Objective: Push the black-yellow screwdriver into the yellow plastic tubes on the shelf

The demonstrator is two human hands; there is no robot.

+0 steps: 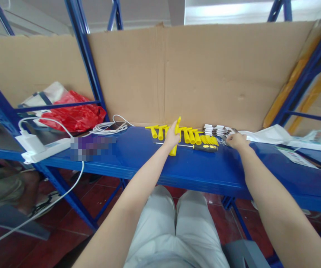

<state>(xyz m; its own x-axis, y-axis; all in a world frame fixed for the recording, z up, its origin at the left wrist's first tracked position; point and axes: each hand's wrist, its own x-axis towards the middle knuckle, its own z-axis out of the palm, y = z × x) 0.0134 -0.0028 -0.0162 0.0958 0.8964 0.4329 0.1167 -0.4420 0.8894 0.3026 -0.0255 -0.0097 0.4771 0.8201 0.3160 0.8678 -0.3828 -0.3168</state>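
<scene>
My left hand [170, 137] is closed around a yellow plastic handle part [176, 127] that it holds upright above the blue shelf [138, 152]. Behind it lies a row of several more yellow parts [189, 134]. A screwdriver [205, 147] with a black and yellow handle lies on the shelf between my hands. My right hand [237, 140] rests on the shelf beside a small stack of white and dark flat pieces [214, 130], fingers curled over small metal bits I cannot make out.
A cardboard sheet [205, 74] backs the shelf. A coiled white cable [108, 127], a white power strip [41, 147] and a red plastic bag [73, 113] sit at the left. White bags and papers [272, 134] lie at the right. Blue rack posts [86, 52] stand on both sides.
</scene>
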